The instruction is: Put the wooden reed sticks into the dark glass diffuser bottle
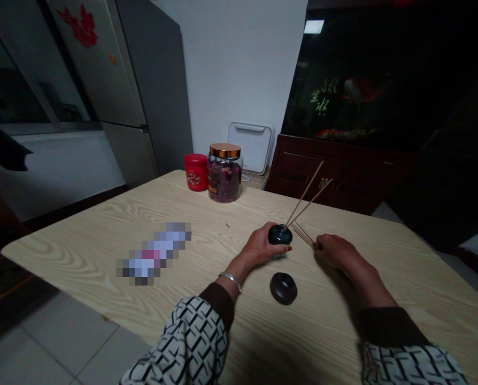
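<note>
My left hand is wrapped round a small dark glass bottle on the table. Two thin reed-like sticks rise from its mouth, leaning to the right. Beside it, my right hand pinches a few more thin sticks, which point up and left toward the bottle. Whether their far ends touch the bottle, I cannot tell. A dark round cap with a raised middle lies on the table in front of the bottle, apart from both hands.
On the wooden table lies a blurred-out, long object at the left. A red canister and a copper-lidded jar of dried petals stand at the back. Beyond are a fridge, a white panel device and a fish tank.
</note>
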Demonstrator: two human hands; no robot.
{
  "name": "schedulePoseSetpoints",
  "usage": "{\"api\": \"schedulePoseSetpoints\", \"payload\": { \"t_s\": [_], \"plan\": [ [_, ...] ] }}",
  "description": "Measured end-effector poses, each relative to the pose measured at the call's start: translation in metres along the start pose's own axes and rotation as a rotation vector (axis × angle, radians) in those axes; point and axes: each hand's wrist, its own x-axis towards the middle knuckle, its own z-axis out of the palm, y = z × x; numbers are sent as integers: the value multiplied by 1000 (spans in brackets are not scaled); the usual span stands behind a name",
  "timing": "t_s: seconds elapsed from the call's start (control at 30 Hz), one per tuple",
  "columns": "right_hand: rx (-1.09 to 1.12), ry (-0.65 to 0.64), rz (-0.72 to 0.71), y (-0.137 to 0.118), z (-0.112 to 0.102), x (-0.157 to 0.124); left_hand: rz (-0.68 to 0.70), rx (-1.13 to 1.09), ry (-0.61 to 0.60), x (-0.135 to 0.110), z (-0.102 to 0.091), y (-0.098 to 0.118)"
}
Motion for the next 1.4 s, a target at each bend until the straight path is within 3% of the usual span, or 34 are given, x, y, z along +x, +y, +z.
{"api": "schedulePoseSetpoints", "payload": {
  "t_s": [0.37,0.57,0.7,0.77,0.87,0.97,1.03,1.23,1.4],
  "plan": [
    [-9,77,69,8,2,4,10,-8,-2,0,1,-3],
    [89,55,48,16,13,10,-4,-9,1,0,1,-2],
    [186,97,6,22,9,10,10,-7,1,-1,1,0],
    [396,163,-54,24,-4,6,4,-8,6,-1,1,1],
    [969,338,-124,19,-33,-8,-5,-23,4,-2,0,2],
    [1515,649,-141,-1,-63,-25,3,-33,0,-2,-1,3],
    [1687,816,-171,-20,-74,-35,5,-26,2,-2,-1,2],
    [1614,994,-250,-62,-68,-38,19,12,-1,0,0,-1],
    [1482,918,-296,-76,-51,-33,20,21,-18,-1,-1,1]
  ]
}}
